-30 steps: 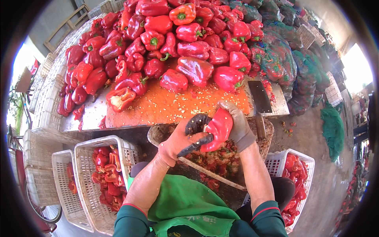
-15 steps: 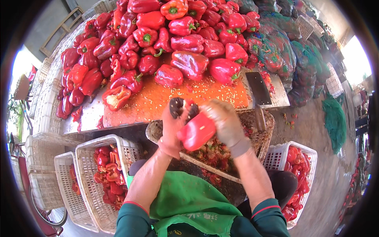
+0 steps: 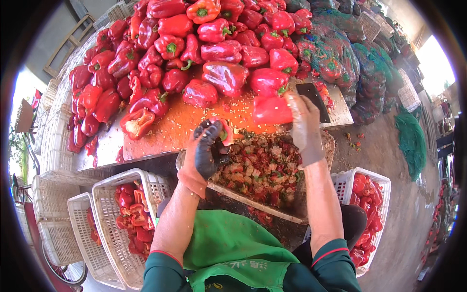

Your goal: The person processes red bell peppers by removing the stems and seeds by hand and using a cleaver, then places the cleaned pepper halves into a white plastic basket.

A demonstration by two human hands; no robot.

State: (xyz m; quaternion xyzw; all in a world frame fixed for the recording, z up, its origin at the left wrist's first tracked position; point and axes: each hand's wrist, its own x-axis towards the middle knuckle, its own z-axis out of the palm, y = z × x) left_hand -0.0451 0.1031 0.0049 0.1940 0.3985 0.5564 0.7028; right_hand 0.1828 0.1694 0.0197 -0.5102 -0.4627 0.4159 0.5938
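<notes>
My left hand (image 3: 206,148), in an orange and black glove, is closed on a small red pepper piece (image 3: 226,134) with some green on it, above the scrap tub's near-left rim. Farther right, my right hand (image 3: 306,127), in a pale soiled glove, grips a larger red bell pepper (image 3: 271,110) over the right part of the orange cutting board (image 3: 187,119). Its fingertips lie along the pepper's right end; the thumb is mostly hidden. A dark-bladed cleaver (image 3: 314,100) rests on the table just behind my right hand, its handle hidden. Seeds are scattered over the board.
Whole red bell peppers (image 3: 224,51) are heaped behind the board. Below its front edge sits a tub (image 3: 255,205) of pepper scraps. White crates (image 3: 104,194) of cut peppers stand left, another crate (image 3: 384,194) right. Green mesh sacks (image 3: 335,63) are stacked at the back right.
My hands were together on the pepper and have parted. The right has carried the pepper up and right over the board; the left has dropped slightly lower with the small piece.
</notes>
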